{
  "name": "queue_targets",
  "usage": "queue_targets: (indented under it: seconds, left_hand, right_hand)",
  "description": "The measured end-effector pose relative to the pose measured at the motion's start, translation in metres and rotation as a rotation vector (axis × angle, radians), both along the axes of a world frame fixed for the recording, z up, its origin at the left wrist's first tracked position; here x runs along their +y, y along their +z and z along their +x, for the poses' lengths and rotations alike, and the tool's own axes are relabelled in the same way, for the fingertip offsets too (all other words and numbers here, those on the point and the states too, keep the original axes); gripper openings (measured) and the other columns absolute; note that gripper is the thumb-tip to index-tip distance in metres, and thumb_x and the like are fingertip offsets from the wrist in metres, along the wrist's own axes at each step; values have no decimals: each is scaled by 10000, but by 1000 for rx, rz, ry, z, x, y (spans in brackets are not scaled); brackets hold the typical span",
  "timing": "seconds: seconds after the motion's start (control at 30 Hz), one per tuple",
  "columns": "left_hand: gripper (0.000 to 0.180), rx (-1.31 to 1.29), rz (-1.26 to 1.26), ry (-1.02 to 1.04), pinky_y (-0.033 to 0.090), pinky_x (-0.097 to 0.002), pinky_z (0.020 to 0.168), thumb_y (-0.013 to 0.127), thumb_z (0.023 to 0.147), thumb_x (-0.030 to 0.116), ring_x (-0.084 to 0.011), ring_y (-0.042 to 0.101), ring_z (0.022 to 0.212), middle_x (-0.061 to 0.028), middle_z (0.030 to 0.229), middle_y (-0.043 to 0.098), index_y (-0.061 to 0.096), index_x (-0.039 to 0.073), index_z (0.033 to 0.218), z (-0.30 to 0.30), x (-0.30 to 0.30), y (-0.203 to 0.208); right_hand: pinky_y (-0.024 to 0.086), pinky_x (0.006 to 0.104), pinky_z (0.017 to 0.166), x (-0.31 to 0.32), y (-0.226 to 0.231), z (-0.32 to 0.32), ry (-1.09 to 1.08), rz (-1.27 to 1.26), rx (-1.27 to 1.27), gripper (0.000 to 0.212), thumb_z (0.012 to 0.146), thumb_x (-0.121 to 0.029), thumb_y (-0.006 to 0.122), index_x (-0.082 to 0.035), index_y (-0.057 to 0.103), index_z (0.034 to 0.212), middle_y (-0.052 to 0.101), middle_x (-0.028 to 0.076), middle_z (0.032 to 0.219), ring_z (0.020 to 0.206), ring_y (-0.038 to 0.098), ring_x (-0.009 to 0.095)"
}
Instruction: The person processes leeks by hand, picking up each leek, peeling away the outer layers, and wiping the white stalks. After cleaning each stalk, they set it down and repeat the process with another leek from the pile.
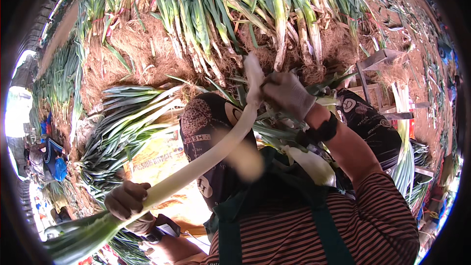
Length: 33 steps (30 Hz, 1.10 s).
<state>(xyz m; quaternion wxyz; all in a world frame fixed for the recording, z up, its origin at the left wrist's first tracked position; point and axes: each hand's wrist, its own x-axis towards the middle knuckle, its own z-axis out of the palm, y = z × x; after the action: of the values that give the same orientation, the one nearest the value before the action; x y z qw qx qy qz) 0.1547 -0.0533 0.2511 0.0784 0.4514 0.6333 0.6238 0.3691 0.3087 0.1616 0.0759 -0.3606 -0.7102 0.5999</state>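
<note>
A long green onion [211, 154] runs diagonally across my lap, its pale, bare stalk rising to the upper right. Low on the left, my gloved left hand [130, 203] wraps round it where the white turns green. My gloved right hand [289, 93] is closed at the whitish upper end, fingers bent against the stalk; their tips are partly hidden. A blurred pale patch covers part of the stalk's lower side. Another white, peeled-looking piece [311, 164] lies by my green apron [333, 233].
Green onions with brown roots [196, 34] lie in a broad row ahead. Trimmed green onions [127, 127] are piled at left beside a yellow printed sack [157, 159]. A metal frame [365, 81] stands at right, with more stalks [403, 118] beside it.
</note>
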Motion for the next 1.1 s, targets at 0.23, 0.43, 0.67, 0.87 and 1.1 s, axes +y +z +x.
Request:
queue_targets:
  seconds: [0.23, 0.43, 0.67, 0.87, 1.1]
  left_hand:
    - [337, -145, 224, 82, 420, -352, 853, 558, 958, 268, -164, 503, 973, -35, 1054, 506, 373, 105, 1188, -34, -49, -3]
    - [284, -263, 190, 270, 466, -226, 872, 557, 979, 241, -130, 570, 947, -85, 1108, 632, 605, 11, 1139, -167, -40, 26]
    - [477, -358, -213, 552, 525, -334, 772, 676, 893, 202, -204, 615, 886, -160, 1042, 649, 517, -22, 1283, -241, -264, -99]
    - [423, -419, -864, 915, 493, -358, 901, 611, 928, 274, -256, 597, 1029, -153, 1184, 605, 551, 22, 1262, -104, -260, -216]
    - [457, -828, -798, 841, 462, -346, 985, 574, 949, 296, -279, 547, 1147, -142, 1249, 581, 524, 21, 1310, -86, -230, -205]
  right_hand:
    - [534, 366, 785, -11, 13, 57, 99, 355, -34, 557, 811, -371, 709, 13, 531, 1172, 627, 206, 1090, 955, 639, 287]
    - [517, 433, 841, -45, 34, 95, 927, 335, -647, 444, 844, -370, 637, -40, 618, 1140, 661, 224, 1051, 1018, 636, 372]
    - [529, 407, 719, 45, -19, 112, 299, 860, -676, 282, 848, -319, 605, -73, 683, 962, 694, 141, 892, 847, 682, 302]
    - [496, 435, 734, 88, -30, 105, 277, 548, -617, 329, 793, -384, 631, -90, 650, 938, 669, 162, 873, 837, 649, 359]
    - [508, 387, 735, 133, -80, 61, 70, 449, -412, 324, 792, -360, 681, -114, 669, 1001, 690, 120, 847, 796, 656, 310]
